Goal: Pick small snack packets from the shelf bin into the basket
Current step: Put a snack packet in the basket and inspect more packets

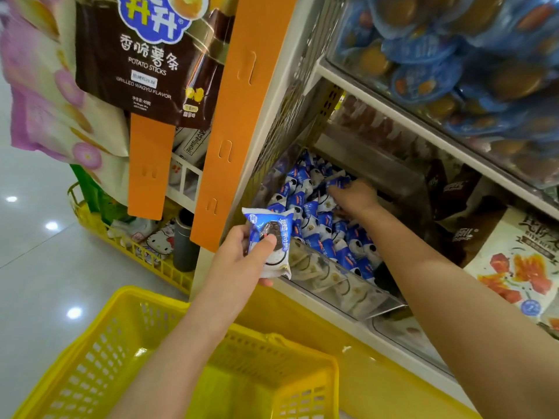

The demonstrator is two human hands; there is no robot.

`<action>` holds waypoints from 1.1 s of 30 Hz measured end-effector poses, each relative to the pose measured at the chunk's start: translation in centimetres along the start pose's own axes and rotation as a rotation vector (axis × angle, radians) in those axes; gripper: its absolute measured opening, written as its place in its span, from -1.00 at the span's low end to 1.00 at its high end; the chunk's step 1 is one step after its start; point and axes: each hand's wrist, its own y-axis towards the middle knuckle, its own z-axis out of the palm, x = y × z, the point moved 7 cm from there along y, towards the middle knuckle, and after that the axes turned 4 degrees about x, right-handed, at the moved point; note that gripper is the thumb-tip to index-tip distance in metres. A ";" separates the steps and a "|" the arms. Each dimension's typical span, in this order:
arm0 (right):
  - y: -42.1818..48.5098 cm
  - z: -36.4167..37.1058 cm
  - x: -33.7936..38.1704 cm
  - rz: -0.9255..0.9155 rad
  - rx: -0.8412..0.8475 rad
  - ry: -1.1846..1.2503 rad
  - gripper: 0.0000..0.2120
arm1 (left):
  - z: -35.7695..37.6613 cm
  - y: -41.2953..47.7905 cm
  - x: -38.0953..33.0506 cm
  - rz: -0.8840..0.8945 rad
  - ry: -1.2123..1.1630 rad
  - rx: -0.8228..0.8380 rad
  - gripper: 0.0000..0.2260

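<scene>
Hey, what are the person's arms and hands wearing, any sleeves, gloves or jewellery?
Nothing is worn that shows. The left hand and right hand are ungloved; no ring, watch or bracelet is visible. The left forearm and right forearm are uncovered to the frame edge, with no sleeve in view.

We see two bare hands, the left hand (pixel 242 255) and the right hand (pixel 354 198), wrists uncovered. The left forearm (pixel 187 337) and right forearm (pixel 453 285) are bare too, right to our view's edge.

It is bright. Lights show as white spots on the shiny floor (pixel 36 267). The edges bend and look blurry.
</scene>
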 end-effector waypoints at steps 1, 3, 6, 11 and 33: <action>-0.8 -0.8 0.0 -0.023 -0.039 0.025 -0.66 | 0.0 0.0 0.1 -0.012 -0.006 -0.003 -0.93; -2.5 -2.0 0.1 -0.070 -0.096 0.133 -0.72 | 0.1 -0.2 0.4 -0.043 -0.010 -0.011 -0.85; -6.0 -3.2 0.4 -0.123 -0.093 0.399 -0.82 | 0.5 -0.5 0.8 -0.106 -0.091 0.011 -0.76; -13.6 -1.0 1.8 -0.212 0.274 0.606 -0.78 | 1.6 -1.5 0.6 -0.178 -0.288 0.084 -0.51; -16.0 3.5 3.7 -0.195 0.533 0.514 -0.76 | 0.4 -2.6 -0.6 -0.150 -0.320 0.197 -0.70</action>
